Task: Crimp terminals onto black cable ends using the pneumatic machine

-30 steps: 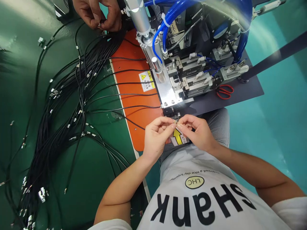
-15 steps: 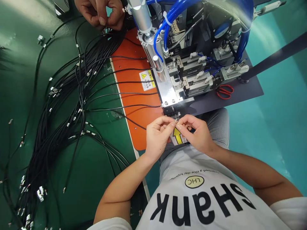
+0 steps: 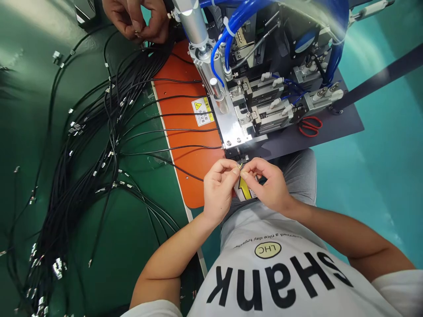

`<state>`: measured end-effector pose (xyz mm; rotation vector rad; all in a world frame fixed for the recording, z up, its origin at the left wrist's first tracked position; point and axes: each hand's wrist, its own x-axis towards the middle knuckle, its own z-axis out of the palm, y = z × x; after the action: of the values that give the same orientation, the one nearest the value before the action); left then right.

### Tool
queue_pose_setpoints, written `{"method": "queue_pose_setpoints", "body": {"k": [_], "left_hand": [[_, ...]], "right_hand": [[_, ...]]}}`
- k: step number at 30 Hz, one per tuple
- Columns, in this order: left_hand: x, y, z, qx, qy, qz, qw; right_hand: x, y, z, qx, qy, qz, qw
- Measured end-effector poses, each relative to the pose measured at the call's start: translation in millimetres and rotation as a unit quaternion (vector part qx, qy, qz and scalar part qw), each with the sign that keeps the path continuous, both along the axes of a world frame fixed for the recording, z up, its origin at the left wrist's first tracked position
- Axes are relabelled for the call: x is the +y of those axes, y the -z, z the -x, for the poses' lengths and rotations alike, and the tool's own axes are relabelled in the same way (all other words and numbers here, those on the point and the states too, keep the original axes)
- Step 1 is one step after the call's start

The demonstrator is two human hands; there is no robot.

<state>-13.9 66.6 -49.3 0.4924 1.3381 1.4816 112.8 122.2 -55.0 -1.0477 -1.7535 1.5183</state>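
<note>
My left hand (image 3: 218, 189) is closed in a pinch around the end of a black cable (image 3: 178, 164), which runs in from the bundle on the left and passes behind my fingers. A small bright metal tip (image 3: 241, 166) shows between my two hands. My right hand (image 3: 270, 184) pinches at that tip from the other side; its fingertips nearly meet my left ones, and what lies between them is too small to make out. Just below the fingers, a label with a yellow arrow (image 3: 244, 189) is partly covered. Both hands sit at the front end of a metal machine (image 3: 231, 127).
Several black cables with metal ends (image 3: 82, 176) lie bundled on the green table (image 3: 132, 246). Some cross the orange board (image 3: 185, 136) into the machine. Red-handled scissors (image 3: 309, 127) rest at the right. Another person's hands (image 3: 139, 20) work at the top.
My hands have barely moved, and the metal tip between them has tilted slightly. The other person's fingers have shifted a little at the top.
</note>
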Motion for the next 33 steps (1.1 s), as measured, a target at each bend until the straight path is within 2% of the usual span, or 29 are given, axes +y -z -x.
{"method": "queue_pose_setpoints", "body": {"k": [5,11,16,19,23,29,33], "left_hand": [[0.3,0.5,-2.4,-0.035,-0.003,-0.006,0.999],[1.3,0.4,-3.7,-0.079,-0.029,-0.025,0.996],[-0.1,-1.2,-0.4,-0.062,0.013,-0.002,0.998],[-0.1,-1.4,-0.1,-0.051,0.044,0.013,0.998],[-0.1,-0.2,-0.4,-0.026,0.052,0.026,0.998],[-0.7,0.0,1.4,-0.046,0.056,0.033,0.997],[-0.5,-0.3,1.2,-0.048,0.056,0.035,0.997]], "right_hand": [[-0.3,1.9,1.7,-0.003,0.000,-0.020,1.000],[4.0,2.0,1.9,-0.009,-0.007,-0.008,1.000],[22.2,-7.3,-8.4,-0.022,-0.064,0.011,0.998],[28.3,-13.4,-9.9,-0.020,-0.046,-0.001,0.999],[28.6,-15.8,-6.9,-0.013,-0.036,-0.037,0.999],[27.9,-9.3,-9.3,0.005,-0.049,0.119,0.992],[27.9,-7.7,-10.1,0.012,-0.045,0.142,0.989]]}}
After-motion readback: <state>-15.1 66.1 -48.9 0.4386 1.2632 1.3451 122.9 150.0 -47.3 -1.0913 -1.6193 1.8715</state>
